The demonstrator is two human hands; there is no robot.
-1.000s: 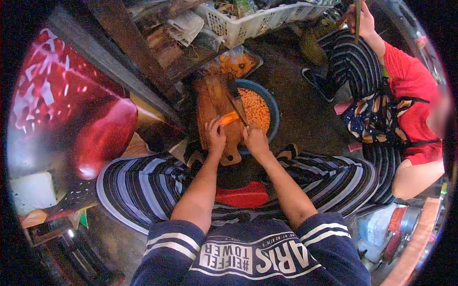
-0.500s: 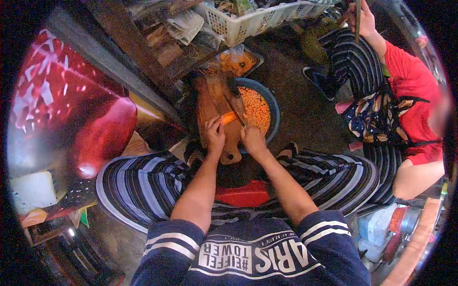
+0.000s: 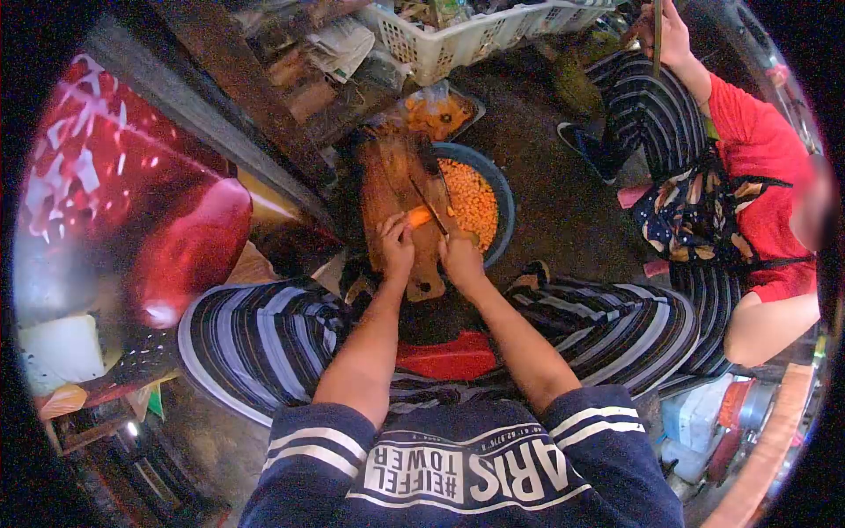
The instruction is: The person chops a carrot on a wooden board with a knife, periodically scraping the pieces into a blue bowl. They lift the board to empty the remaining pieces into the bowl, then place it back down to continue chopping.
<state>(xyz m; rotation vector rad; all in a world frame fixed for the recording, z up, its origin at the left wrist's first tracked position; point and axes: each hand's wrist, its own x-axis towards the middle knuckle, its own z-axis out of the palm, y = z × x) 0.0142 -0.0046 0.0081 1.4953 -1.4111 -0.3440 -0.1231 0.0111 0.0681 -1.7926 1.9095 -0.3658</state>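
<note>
My left hand is closed around a piece of carrot lying on a wooden cutting board. In my right hand is a knife, its dark blade slanting up and left at the carrot's right end. The board, with a hole in its handle end, rests partly over a blue basin. Small diced orange pieces fill the part of the basin that shows, right beside my right hand.
Past the board, a clear plastic bag holds more orange pieces. A white crate stands at the back, wooden beams at left. On the right sits another person in a red top, one hand raised around a long thin object.
My right hand and the knife have shifted slightly to the left. My left hand stays on the carrot in nearly the same spot.
</note>
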